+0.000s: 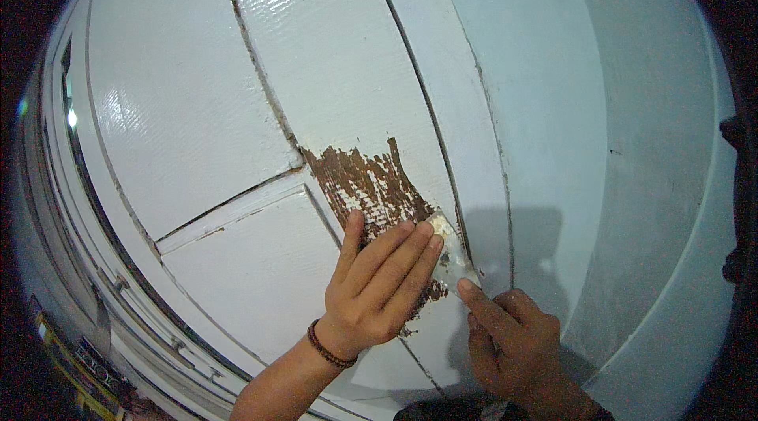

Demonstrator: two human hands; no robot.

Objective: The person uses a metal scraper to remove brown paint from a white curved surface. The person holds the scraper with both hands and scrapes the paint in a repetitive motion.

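Note:
My right hand (517, 342) grips a scraper (458, 263), its index finger stretched along the flat metal blade. Pale flakes cling to the blade, whose edge rests against a white-painted wooden door (332, 50). The handle is hidden inside my fist. My left hand (371, 295) lies with straight fingers over the door's surface, the fingertips by the blade; whether they press on it I cannot tell. Between and above the hands spreads a brown patch (367, 180) where paint has come off, streaked with white remnants. Part of it is covered by my left hand.
A dark gap (414, 66) runs down the door's right side beside a white frame (474, 105). Farther right stands a pale wall (655, 145) with my shadow on it. At the lower left are a yellow-and-black object (75, 366) and several long pale strips.

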